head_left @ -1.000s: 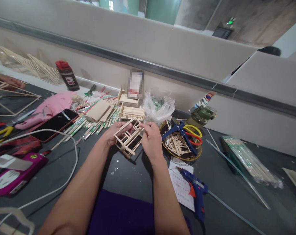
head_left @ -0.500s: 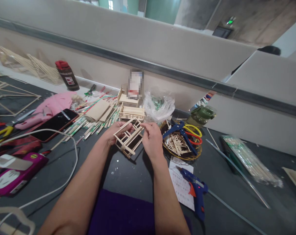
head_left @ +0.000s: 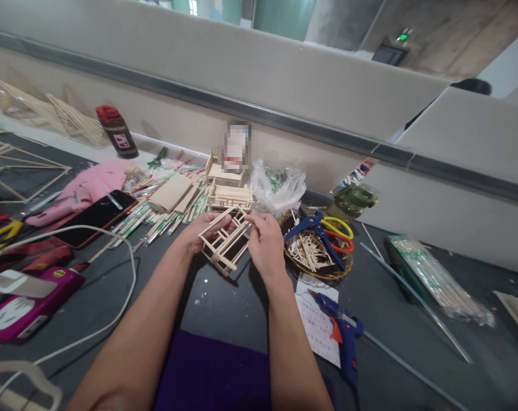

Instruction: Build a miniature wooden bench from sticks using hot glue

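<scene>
A small frame built of pale wooden sticks (head_left: pixel 223 249) is held tilted above the dark table. My left hand (head_left: pixel 201 231) grips its left side, with the thumb over the upper sticks. My right hand (head_left: pixel 264 242) is closed at the frame's upper right corner, thumb and forefinger pinched against a stick end; its other fingers are curled and partly hidden. Just behind the frame stand a finished-looking little stick bench (head_left: pixel 230 197) and another stick piece (head_left: pixel 225 174) with a phone-like, blurred-out object (head_left: pixel 237 147) leaning on it.
Right of my hands sits a basket (head_left: pixel 348 268) of short sticks, with blue-handled cutters (head_left: pixel 304 225) and scissors on top. A blue glue gun (head_left: pixel 342 325) lies on a paper sheet (head_left: pixel 314 314). At left are wrapped chopsticks (head_left: pixel 133 222), a phone (head_left: pixel 96 217) and a white cable (head_left: pixel 133 274).
</scene>
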Tool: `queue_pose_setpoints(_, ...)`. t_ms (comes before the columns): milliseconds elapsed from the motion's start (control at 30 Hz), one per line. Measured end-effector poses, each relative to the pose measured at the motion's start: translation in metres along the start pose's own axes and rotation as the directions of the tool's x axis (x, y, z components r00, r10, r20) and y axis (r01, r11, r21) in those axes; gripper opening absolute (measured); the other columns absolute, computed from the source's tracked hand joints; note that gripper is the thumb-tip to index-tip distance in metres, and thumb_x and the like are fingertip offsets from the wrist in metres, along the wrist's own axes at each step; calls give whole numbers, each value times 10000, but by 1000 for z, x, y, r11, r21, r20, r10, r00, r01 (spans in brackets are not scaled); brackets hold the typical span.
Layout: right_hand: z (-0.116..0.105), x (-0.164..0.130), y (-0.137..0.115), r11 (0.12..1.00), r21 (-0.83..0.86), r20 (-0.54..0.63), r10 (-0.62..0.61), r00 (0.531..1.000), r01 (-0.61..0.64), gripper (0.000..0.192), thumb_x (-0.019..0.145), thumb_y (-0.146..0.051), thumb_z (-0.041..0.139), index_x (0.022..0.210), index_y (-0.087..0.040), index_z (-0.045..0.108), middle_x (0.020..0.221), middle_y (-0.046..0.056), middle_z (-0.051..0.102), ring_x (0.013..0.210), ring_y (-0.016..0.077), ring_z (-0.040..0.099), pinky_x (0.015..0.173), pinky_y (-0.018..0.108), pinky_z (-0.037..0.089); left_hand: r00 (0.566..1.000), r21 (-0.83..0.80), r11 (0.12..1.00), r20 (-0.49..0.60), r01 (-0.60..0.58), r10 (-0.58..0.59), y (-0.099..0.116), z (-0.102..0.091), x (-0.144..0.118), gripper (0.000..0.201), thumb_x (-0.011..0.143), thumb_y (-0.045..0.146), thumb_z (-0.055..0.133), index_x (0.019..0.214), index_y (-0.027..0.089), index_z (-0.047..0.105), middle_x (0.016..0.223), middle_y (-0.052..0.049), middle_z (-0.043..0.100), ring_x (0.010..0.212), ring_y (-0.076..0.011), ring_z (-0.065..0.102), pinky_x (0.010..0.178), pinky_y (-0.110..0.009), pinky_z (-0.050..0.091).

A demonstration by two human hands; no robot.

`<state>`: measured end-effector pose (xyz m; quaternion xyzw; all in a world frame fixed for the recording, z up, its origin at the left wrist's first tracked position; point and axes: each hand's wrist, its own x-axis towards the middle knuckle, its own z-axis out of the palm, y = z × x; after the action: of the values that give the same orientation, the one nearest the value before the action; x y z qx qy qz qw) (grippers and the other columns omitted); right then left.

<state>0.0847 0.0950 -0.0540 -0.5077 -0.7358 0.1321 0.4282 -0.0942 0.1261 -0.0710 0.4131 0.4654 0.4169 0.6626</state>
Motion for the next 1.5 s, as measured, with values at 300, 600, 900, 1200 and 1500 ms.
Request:
queue_pose_setpoints(300, 0, -1, -4, 1000, 9, 38, -14, 999, 14, 411, 808, -12, 421, 1033, -219, 697, 978, 67, 616, 963, 205, 568, 857, 331, 472, 1000, 11, 1000, -1, 0, 0, 0, 1, -1, 468, 573, 531, 834, 708, 111, 678, 651, -45, 654, 543, -127, 579, 540, -243, 434)
queue_pose_setpoints(600, 2, -1, -3, 1000, 1, 50, -10, 999, 10, 407, 810, -11, 426, 1019, -222, 705, 969, 70, 617, 954, 208, 564, 853, 329, 470, 1000, 23, 1000, 2, -7, 7, 1, 1, -1, 458, 590, 532, 823, 701, 115, 671, 629, -40, 643, 535, -131, 574, 533, -247, 433)
queue_pose_setpoints(900, 1, -1, -4, 1000, 8, 46, -10, 999, 10, 398, 819, -18, 423, 1014, -222, 703, 966, 69, 620, 950, 208, 571, 852, 333, 474, 1000, 28, 999, 10, -25, 24, -2, -1, 1, 450, 595, 528, 822, 714, 118, 679, 665, -45, 653, 551, -129, 583, 544, -243, 440)
queue_pose_setpoints(1200, 1, -1, -3, 1000, 6, 47, -8, 999, 8, 403, 815, -16, 423, 1029, -212, 704, 972, 75, 620, 957, 209, 571, 854, 331, 474, 1000, 20, 1000, 18, -21, 21, -3, -2, 1, 458, 595, 534, 823, 722, 117, 680, 667, -42, 648, 555, -121, 572, 551, -236, 440)
queue_pose_setpoints(1500, 1, -1, -4, 1000, 9, 46, -10, 999, 10, 406, 812, -13, 426, 1026, -220, 701, 977, 74, 625, 957, 211, 574, 856, 336, 477, 1000, 23, 1000, 8, -14, 14, -2, -1, 1, 444, 600, 523, 823, 719, 119, 682, 660, -37, 650, 548, -118, 575, 544, -233, 432)
